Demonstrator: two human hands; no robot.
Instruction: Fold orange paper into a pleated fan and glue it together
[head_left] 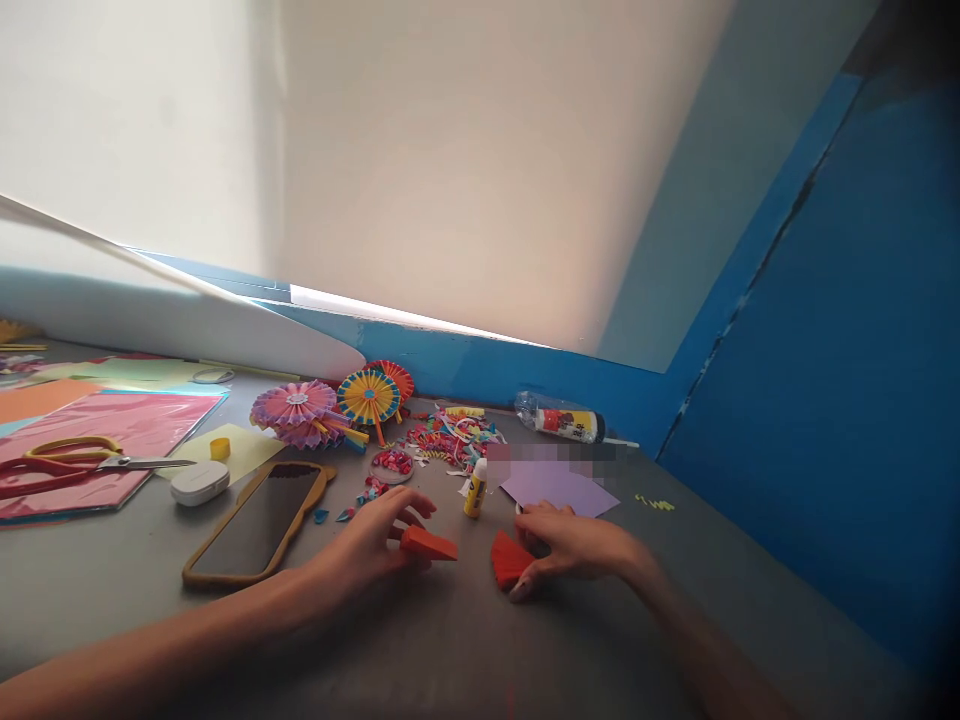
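Observation:
My left hand (390, 530) is beside a folded orange paper piece (429, 544), its fingers curled around the left end. To the right, a red pleated paper fan (511, 561) is held between the thumb and fingers of my right hand (566, 545). The two paper pieces are apart on the grey table. A yellow glue stick (475, 490) stands upright just beyond and between the hands. Behind my right hand lies a purple paper sheet (559, 486).
Left are a phone (251, 525), a white case (199, 483), scissors (82, 463) and wrapped pink paper (97, 430). Farther back are paper rosettes (369, 398), colourful scraps (454, 437) and a clear bottle (566, 422). A blue wall (810, 350) bounds the right.

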